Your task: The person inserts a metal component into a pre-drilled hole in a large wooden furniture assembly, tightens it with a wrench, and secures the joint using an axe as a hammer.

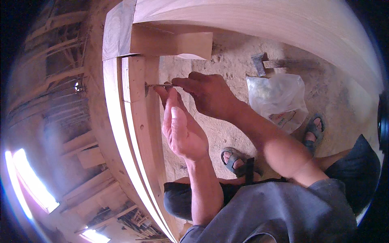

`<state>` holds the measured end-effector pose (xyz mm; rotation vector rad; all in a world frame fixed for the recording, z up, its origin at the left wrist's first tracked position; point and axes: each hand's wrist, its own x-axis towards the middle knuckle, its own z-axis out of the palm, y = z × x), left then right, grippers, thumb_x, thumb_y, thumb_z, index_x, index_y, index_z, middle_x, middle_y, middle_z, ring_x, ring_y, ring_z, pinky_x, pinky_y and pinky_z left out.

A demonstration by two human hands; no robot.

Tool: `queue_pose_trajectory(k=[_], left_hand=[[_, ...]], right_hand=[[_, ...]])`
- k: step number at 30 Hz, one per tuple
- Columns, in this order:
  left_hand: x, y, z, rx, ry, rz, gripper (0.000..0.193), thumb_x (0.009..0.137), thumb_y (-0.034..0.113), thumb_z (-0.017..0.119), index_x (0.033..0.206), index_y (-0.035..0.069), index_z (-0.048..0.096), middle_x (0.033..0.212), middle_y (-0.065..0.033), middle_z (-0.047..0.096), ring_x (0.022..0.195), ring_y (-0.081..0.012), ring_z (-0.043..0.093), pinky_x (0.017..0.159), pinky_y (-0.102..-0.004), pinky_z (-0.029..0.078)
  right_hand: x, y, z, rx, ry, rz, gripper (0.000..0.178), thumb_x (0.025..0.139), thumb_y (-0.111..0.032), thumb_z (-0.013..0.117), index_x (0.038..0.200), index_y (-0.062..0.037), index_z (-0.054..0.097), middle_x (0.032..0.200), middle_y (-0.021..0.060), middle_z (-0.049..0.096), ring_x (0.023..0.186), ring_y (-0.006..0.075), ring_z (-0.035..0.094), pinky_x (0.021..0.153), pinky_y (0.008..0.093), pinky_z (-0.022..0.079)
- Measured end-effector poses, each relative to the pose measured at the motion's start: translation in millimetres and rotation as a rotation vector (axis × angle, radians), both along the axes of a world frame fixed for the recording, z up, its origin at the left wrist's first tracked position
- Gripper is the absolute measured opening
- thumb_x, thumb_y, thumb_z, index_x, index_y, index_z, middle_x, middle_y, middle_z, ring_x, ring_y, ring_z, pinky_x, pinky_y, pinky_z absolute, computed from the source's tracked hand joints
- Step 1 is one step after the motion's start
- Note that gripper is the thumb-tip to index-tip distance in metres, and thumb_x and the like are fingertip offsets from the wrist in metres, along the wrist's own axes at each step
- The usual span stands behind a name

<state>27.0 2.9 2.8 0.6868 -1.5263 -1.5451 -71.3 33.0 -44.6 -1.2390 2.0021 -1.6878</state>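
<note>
A pale wooden frame (142,129) with a blocky corner runs along my left. On its inner side, a slim rod-like piece (164,85) lies level, one end at a dark spot on the wood; its exact kind is too small to tell. My right hand (212,95) comes across from the right and pinches the outer end of this piece between its fingers. Just below, my left hand (184,131) is turned partly palm up, its fingertips gathered against the same piece near the wood and its thumb pointing upward.
A short wooden board (174,42) juts right from the frame's corner, and a broad pale timber (259,20) curves across the top. On the dirt floor lie a hammer (259,64) and a translucent plastic bag (279,95). My sandalled feet (234,161) are below. Lumber pieces (87,152) fill the left.
</note>
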Motion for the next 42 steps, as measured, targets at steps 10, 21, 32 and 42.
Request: queue_pose_trajectory(k=[10,21,32,42], left_hand=[[7.9,16.7,50.9,0.29,0.041,0.083,0.06,0.102,0.029,0.032,0.147,-0.01,0.037,0.148,-0.0256,0.046,0.137,-0.0356,0.044,0.115,-0.0469,0.032],[2.8,6.9,23.3,0.128,-0.08,0.072,0.051,0.099,0.016,0.041,0.139,-0.016,0.046,0.153,-0.0236,0.041,0.14,-0.0304,0.041,0.119,-0.0431,0.027],[5.9,-5.7,7.3,0.062,0.04,-0.055,0.048,0.102,0.019,0.044,0.132,-0.017,0.051,0.137,-0.0272,0.056,0.128,-0.035,0.054,0.113,-0.0448,0.038],[11.7,2.2,31.5,0.241,0.088,-0.071,0.055,0.096,0.025,0.05,0.134,-0.015,0.052,0.135,-0.0245,0.057,0.13,-0.0309,0.052,0.115,-0.0409,0.033]], right_hand=[[27.3,10.5,106.7,0.359,0.214,-0.001,0.035,0.084,-0.026,0.064,0.107,0.001,0.064,0.08,0.0139,0.064,0.063,0.0276,0.069,0.05,0.039,0.055],[15.2,8.3,34.1,0.28,0.099,0.009,0.036,0.086,-0.02,0.063,0.12,-0.0082,0.065,0.081,0.0125,0.066,0.065,0.0313,0.068,0.057,0.0414,0.055],[5.1,1.7,-3.9,0.098,0.158,-0.031,0.035,0.085,-0.021,0.064,0.116,-0.0057,0.064,0.082,0.0145,0.067,0.073,0.0323,0.069,0.061,0.0444,0.056],[11.7,11.7,67.4,0.236,0.185,-0.066,0.025,0.086,-0.019,0.06,0.105,-0.0038,0.064,0.079,0.0136,0.067,0.069,0.033,0.07,0.059,0.0442,0.056]])
